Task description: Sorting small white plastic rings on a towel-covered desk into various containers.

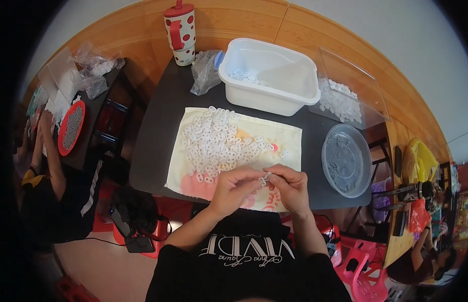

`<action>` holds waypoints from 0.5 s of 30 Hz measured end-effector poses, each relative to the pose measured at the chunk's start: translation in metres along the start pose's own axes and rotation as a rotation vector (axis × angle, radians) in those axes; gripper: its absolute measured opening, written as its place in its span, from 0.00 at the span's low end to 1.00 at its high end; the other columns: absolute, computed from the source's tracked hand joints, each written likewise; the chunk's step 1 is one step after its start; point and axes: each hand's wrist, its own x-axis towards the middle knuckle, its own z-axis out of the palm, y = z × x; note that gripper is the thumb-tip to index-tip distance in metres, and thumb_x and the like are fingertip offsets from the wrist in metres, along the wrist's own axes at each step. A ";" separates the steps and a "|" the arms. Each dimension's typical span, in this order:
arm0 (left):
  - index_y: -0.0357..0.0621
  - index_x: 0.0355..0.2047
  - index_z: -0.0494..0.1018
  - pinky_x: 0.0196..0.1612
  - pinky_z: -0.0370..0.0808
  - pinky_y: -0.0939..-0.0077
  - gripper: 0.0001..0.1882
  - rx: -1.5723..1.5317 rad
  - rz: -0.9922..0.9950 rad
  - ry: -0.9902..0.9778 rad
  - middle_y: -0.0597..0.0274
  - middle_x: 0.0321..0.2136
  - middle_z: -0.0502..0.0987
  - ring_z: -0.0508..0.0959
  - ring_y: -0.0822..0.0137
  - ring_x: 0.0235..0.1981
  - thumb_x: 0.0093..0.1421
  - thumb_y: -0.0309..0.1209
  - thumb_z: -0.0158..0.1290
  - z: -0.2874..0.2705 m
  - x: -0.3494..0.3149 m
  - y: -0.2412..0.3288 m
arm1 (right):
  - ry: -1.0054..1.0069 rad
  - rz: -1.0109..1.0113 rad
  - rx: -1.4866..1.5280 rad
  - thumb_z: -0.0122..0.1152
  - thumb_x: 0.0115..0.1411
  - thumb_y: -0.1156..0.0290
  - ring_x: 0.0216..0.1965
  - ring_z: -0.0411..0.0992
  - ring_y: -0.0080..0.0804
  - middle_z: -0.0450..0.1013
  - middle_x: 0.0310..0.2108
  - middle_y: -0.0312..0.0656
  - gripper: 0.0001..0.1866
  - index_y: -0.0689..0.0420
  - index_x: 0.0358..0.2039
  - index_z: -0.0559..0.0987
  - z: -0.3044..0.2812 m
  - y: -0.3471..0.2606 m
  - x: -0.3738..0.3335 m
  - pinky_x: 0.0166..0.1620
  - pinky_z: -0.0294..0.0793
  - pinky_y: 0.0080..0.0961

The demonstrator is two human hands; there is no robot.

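Note:
Both my hands meet over the near edge of a cream printed cloth (pixel 286 132). My left hand (pixel 234 189) and my right hand (pixel 292 191) pinch a small white plastic piece (pixel 264 178) between their fingertips; the fingers partly hide it. Just beyond lies a heap of white oval pieces with two holes (pixel 213 141), spread over the cloth's left and middle. To the right of my right hand, a round clear tray (pixel 349 173) holds small grey parts along its left side.
A white tub (pixel 264 102) with some white pieces stands behind the cloth. Beside it are a plastic bag (pixel 206 73), a spotted tumbler (pixel 182 38) and a clear bin of white parts (pixel 339 103). At left, another person's arms (pixel 50 143) work near a red tray (pixel 79 108).

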 end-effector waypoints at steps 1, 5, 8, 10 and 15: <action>0.34 0.45 0.80 0.35 0.72 0.84 0.12 0.005 0.013 -0.013 0.63 0.34 0.80 0.76 0.77 0.32 0.61 0.17 0.57 -0.001 0.000 -0.001 | 0.001 0.000 0.000 0.57 0.64 0.83 0.35 0.75 0.21 0.78 0.37 0.40 0.09 0.66 0.43 0.83 0.000 0.002 -0.001 0.37 0.73 0.16; 0.34 0.45 0.80 0.35 0.72 0.84 0.11 0.010 0.027 -0.004 0.63 0.34 0.79 0.76 0.77 0.32 0.61 0.17 0.57 -0.002 -0.002 -0.002 | 0.117 -0.013 0.122 0.59 0.63 0.84 0.33 0.74 0.19 0.78 0.37 0.40 0.08 0.67 0.42 0.82 0.001 0.006 -0.003 0.36 0.72 0.14; 0.34 0.44 0.80 0.35 0.72 0.84 0.10 0.077 0.083 0.016 0.63 0.34 0.79 0.75 0.77 0.31 0.62 0.16 0.57 0.001 -0.004 0.003 | 0.163 -0.116 0.033 0.59 0.62 0.85 0.33 0.73 0.18 0.77 0.35 0.39 0.08 0.67 0.41 0.82 0.004 0.000 -0.004 0.36 0.71 0.14; 0.33 0.43 0.80 0.34 0.72 0.84 0.10 0.096 0.107 0.046 0.62 0.33 0.78 0.75 0.77 0.31 0.61 0.16 0.57 0.002 -0.004 0.005 | 0.175 -0.158 -0.036 0.59 0.62 0.85 0.33 0.73 0.18 0.76 0.34 0.39 0.08 0.67 0.41 0.82 0.009 -0.004 -0.005 0.36 0.70 0.14; 0.33 0.43 0.80 0.33 0.72 0.84 0.10 0.042 0.074 0.056 0.61 0.34 0.78 0.76 0.77 0.30 0.61 0.15 0.57 0.002 -0.006 0.004 | 0.156 -0.312 -0.330 0.60 0.60 0.87 0.32 0.72 0.22 0.76 0.32 0.41 0.07 0.69 0.39 0.82 0.017 -0.010 -0.004 0.35 0.68 0.16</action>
